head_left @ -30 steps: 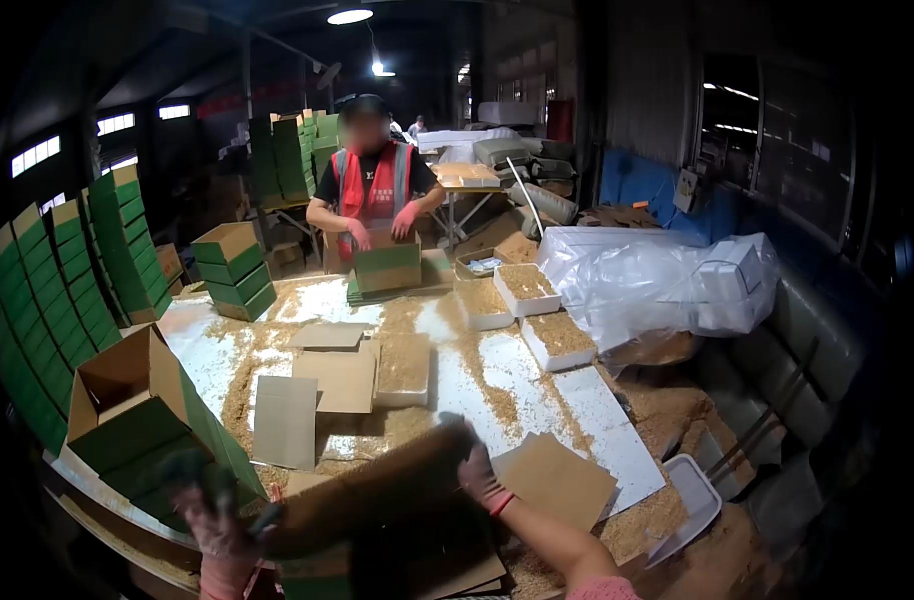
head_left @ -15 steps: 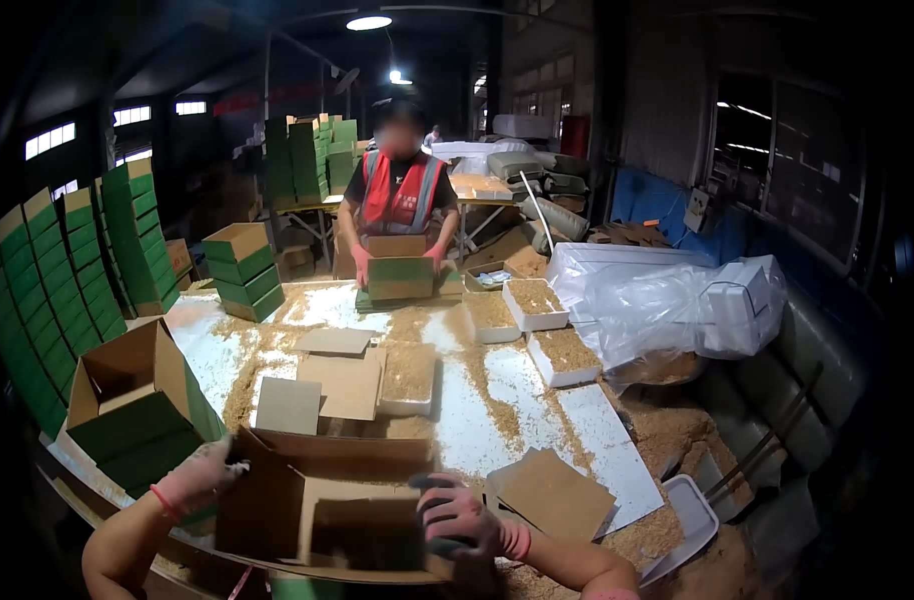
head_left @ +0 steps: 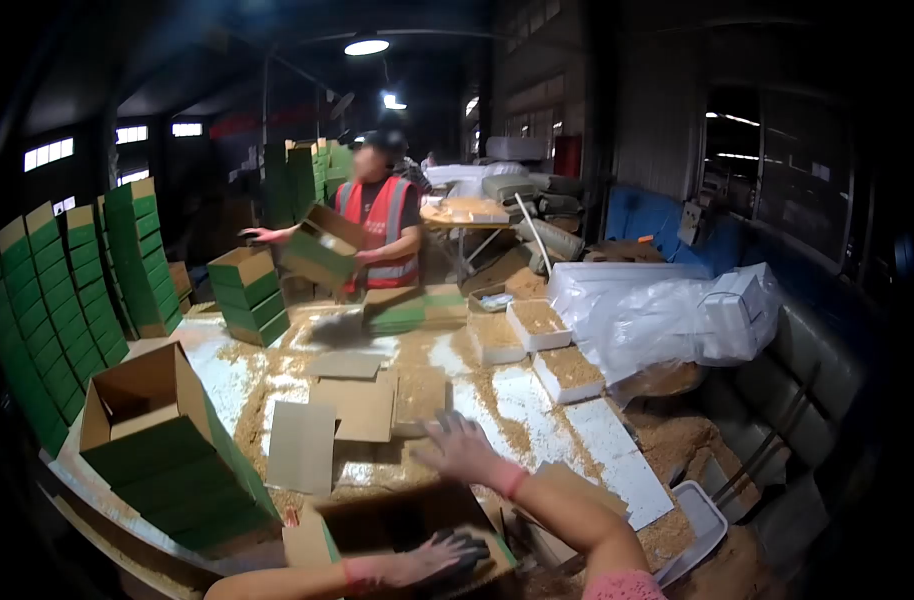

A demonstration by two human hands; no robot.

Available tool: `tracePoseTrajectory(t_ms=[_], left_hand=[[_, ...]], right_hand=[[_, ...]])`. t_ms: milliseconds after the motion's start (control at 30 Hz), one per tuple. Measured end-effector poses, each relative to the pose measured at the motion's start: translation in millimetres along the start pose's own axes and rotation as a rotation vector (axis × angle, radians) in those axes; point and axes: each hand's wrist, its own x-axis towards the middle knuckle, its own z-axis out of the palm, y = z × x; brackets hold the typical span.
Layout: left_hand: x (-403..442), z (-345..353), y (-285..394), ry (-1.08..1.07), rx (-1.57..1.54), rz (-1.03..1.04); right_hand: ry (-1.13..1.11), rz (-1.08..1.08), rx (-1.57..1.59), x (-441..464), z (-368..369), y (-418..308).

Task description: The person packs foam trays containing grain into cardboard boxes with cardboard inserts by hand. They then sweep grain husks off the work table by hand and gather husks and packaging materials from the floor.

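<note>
My right hand (head_left: pixel 467 450), in a pale glove with a pink wristband, is stretched out above the table with its fingers apart and nothing in them. It is nearest a sawdust-filled tray (head_left: pixel 421 392) beside flat cardboard sheets (head_left: pixel 362 405). Below it, an open cardboard box (head_left: pixel 387 520), brown inside, stands at the near edge with its flaps folded outward. My left hand (head_left: pixel 432 560), gloved with dark fingertips, lies across the box's near right side, fingers extended over the cardboard. The box's base is hidden by my forearm and the frame edge.
Stacked green boxes (head_left: pixel 167 450) stand at near left, with taller stacks (head_left: pixel 142 255) behind. Across the table, a person in a red vest (head_left: pixel 382 225) holds an open box (head_left: pixel 322 245). White sawdust trays (head_left: pixel 567 373) and plastic-wrapped foam boxes (head_left: pixel 667 310) are at right.
My left hand has crossed rightward onto the box's near side. My right hand has let go of the box and reached forward. The person opposite has lifted a box and turned leftward.
</note>
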Motion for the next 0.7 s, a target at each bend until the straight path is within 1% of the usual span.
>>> tracePoseTrajectory(t_ms=[33,67,100,133,167,200,233,267,300,333,367,400,433,467,500,533,567,600,633,700], left_hand=[[-1.0,-20.8,20.3,-0.092,-0.066,0.11],[34.0,-54.7,89.4,-0.658,0.589,-0.226],[28.3,-57.0,109.0,-0.423,0.774,-0.303],[21.0,-75.9,113.9,-0.327,0.75,-0.356],[14.3,-98.0,112.8,-0.214,0.727,-0.41],[2.9,-107.4,94.4,-0.028,0.775,-0.498],[-13.6,-112.8,76.0,0.143,0.82,-0.581],[-32.5,-109.3,72.3,0.177,0.713,-0.702],[-52.4,-104.4,67.8,0.207,0.607,-0.821],[-76.4,-106.1,61.4,0.187,0.606,-0.812],[-97.1,-113.2,57.2,0.37,0.55,-0.714],[-111.0,-108.0,55.3,0.547,0.468,-0.622],[-114.8,-98.7,67.7,0.916,-0.163,-0.577],[-134.3,-101.7,65.9,0.838,0.132,-0.551],[-153.2,-105.3,62.4,0.742,0.422,-0.506],[-158.9,-82.1,55.7,0.96,0.035,-0.52],[-167.9,-41.3,36.4,1.163,-0.359,-0.525],[-214.5,2.0,-15.9,1.343,-0.732,-0.578],[-199.2,-28.2,6.7,1.139,-0.753,-0.541],[-181.9,-38.1,10.7,1.414,-0.852,-0.543]], right_hand=[[-0.138,0.071,-0.002,-16.5,-13.1,-7.2],[-0.144,-0.016,-0.157,-51.7,8.6,-18.2],[-0.276,0.169,0.315,-71.8,12.7,-30.0],[-0.32,0.261,0.422,-72.3,0.4,-30.7],[-0.33,0.263,0.412,-76.5,0.9,-22.7],[-0.32,0.371,0.593,-83.0,7.9,-18.0],[-0.3,0.491,0.784,-91.9,15.8,-20.9],[-0.006,0.543,1.155,-103.6,16.5,-29.1],[-0.011,0.581,1.078,-142.0,37.4,-37.0],[-0.004,0.618,1.003,-173.1,57.2,-46.6],[0.009,0.638,1.008,-168.0,53.2,-53.3],[-0.101,0.695,1.213,-171.5,45.2,-61.2],[-0.222,0.762,1.43,-175.1,27.9,-76.2],[-0.33,0.818,1.646,-169.8,7.7,-85.5],[-0.321,0.72,1.683,-147.3,-18.1,-83.1],[-0.311,0.623,1.722,-124.7,-44.0,-80.5],[-0.192,0.386,1.547,-79.3,-75.8,-64.6],[-0.339,0.248,1.141,-43.1,-101.3,-73.7],[-0.477,0.105,0.727,-11.1,-110.8,-91.9],[-0.396,-0.168,0.506,8.3,-67.8,-141.1]])
